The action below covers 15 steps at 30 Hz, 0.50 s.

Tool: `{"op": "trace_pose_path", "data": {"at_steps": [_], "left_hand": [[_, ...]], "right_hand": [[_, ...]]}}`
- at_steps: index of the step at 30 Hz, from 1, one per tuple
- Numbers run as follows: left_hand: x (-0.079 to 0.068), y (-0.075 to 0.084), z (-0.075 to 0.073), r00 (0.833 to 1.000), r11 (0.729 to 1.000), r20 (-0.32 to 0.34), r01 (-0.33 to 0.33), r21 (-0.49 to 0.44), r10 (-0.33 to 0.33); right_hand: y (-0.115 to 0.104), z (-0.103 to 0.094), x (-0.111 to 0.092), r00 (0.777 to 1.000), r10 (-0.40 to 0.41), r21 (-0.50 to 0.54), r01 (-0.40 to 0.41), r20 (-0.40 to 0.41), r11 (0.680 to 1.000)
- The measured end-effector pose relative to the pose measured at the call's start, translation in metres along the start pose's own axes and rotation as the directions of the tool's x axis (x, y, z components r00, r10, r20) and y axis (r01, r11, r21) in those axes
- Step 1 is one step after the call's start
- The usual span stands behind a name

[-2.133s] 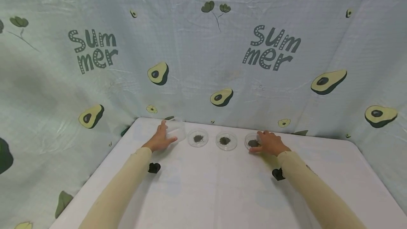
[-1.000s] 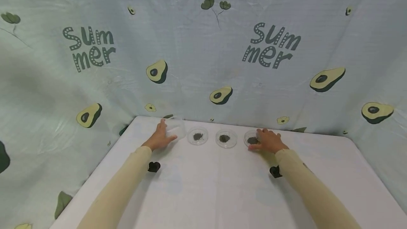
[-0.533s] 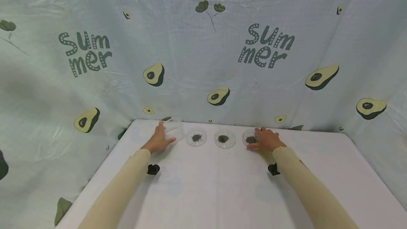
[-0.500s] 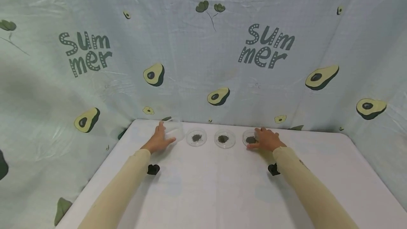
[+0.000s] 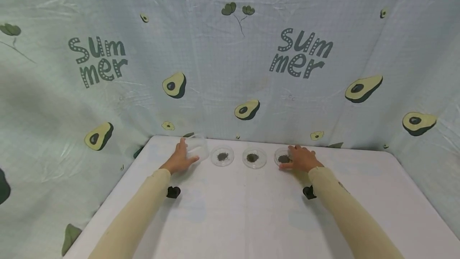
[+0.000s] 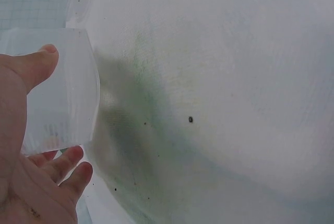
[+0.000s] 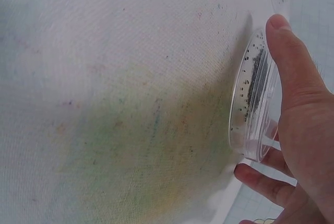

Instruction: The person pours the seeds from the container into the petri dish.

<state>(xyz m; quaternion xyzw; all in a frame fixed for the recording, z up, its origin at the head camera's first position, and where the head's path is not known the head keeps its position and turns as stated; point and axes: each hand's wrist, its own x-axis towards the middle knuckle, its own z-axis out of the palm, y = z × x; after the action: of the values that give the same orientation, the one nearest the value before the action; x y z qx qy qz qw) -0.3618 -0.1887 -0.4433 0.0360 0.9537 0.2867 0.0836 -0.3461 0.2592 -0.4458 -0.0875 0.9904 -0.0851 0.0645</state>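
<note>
At the far left of the row, my left hand (image 5: 179,158) holds a clear, frosted-looking plastic container (image 5: 199,147) from its left side. In the left wrist view its thumb lies over one side of the container (image 6: 62,93), with the other fingers at the opposite side. At the right end, my right hand (image 5: 302,159) grips a round lidded petri dish (image 5: 278,163) between thumb and fingers. Dark grains lie in this dish (image 7: 237,130), seen edge-on in the right wrist view, many heaped together and some scattered.
Two more petri dishes stand between the hands, a left one (image 5: 222,165) and a right one (image 5: 254,167), each with a small dark heap. The white table (image 5: 244,211) ends at a hanging avocado-print cloth (image 5: 215,51). Dark specks dot the tabletop.
Both hands keep their hold on the container and the petri dish. Only the head view has shifted slightly; the dishes stand in the same row.
</note>
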Motion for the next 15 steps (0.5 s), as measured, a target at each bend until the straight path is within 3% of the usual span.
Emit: {"op": "trace_pose_path", "data": {"at_steps": [5, 15], "left_hand": [[-0.0004, -0.0010, 0.0014, 1.000, 1.000, 0.007, 0.007, 0.006, -0.007], [0.0001, 0.0001, -0.0006, 0.999, 0.999, -0.020, -0.037, 0.015, 0.037]], "right_hand": [[0.0000, 0.0006, -0.0008, 1.000, -0.002, 0.004, 0.002, 0.002, 1.000], [0.0009, 0.0008, 0.0018, 1.000, 0.005, 0.002, -0.005, 0.012, 1.000]]}}
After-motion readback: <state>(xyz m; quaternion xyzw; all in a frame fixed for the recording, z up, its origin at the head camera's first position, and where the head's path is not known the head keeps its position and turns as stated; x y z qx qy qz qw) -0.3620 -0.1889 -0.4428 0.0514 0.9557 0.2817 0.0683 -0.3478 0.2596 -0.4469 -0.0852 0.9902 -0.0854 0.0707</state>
